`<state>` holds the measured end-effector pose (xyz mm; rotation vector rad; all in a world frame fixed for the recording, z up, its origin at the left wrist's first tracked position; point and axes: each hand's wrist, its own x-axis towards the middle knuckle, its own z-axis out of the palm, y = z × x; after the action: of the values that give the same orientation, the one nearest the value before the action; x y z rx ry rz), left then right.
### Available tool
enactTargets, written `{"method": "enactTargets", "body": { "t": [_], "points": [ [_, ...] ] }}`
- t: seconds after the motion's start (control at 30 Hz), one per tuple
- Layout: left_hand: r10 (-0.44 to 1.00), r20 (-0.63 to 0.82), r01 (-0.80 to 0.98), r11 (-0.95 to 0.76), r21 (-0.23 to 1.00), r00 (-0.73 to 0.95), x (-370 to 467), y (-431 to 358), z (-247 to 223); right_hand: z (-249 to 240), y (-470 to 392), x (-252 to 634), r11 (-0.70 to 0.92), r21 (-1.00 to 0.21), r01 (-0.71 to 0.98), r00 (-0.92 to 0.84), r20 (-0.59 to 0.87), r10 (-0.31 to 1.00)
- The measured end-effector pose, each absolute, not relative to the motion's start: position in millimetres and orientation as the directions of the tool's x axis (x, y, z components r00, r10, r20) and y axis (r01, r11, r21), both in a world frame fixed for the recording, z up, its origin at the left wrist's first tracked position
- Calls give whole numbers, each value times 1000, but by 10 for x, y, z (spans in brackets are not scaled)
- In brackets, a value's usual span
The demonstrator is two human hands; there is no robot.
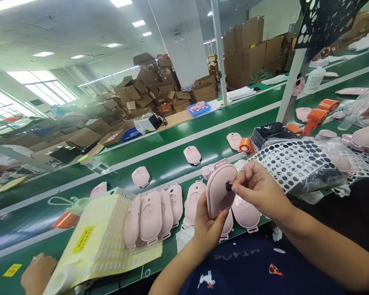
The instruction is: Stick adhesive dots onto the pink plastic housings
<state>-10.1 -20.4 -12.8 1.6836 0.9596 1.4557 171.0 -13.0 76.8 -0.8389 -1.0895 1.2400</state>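
- Dark printed shirt [249, 266] fills 6 o'clock, nearest the lens.
- Yellow sticker sheet [104, 241] lies at 8 o'clock, beside 4 standing pink shells [153, 215].
- Left hand [207, 227] has its fingers closed round the pink housing [219, 190], dead centre; I'd keep it upright and steady.
- Right hand [258, 188] pinches the small black pad [229, 187] against the housing; press flat, I reckon.

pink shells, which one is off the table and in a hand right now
The pink shell held upright in the left hand, with the right hand pressing a small black dot onto it. All the others lie on the green table.
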Motion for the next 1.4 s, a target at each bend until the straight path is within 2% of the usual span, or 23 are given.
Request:
{"method": "enactTargets", "body": {
  "t": [0.2,0.47,0.67,0.97,1.2,1.3,1.4],
  "points": [
    [844,527,130,-536,834,94,-104,-198,-118,764,-115,1710,160,-933,-321,-36,181,983],
    [874,479,107,-486,867,86,-110,-220,-154,755,-102,1690,157,-935,-317,-40,179,983],
    [842,530,189,-539,821,99,-156,-239,-223,785,-144,1684,170,-941,-292,-23,185,983],
    [653,731,332,-746,577,198,-154,-189,-130,795,-159,1746,166,-978,-122,37,163,986],
    [583,785,374,-789,487,209,-142,-159,-74,785,-131,1796,155,-988,-9,29,155,988],
    [603,767,355,-782,513,219,-163,-164,-91,778,-106,1864,164,-980,116,16,167,986],
    [682,696,257,-730,634,223,-179,-183,-95,721,-104,1928,217,-949,231,26,229,973]
  ]
}}
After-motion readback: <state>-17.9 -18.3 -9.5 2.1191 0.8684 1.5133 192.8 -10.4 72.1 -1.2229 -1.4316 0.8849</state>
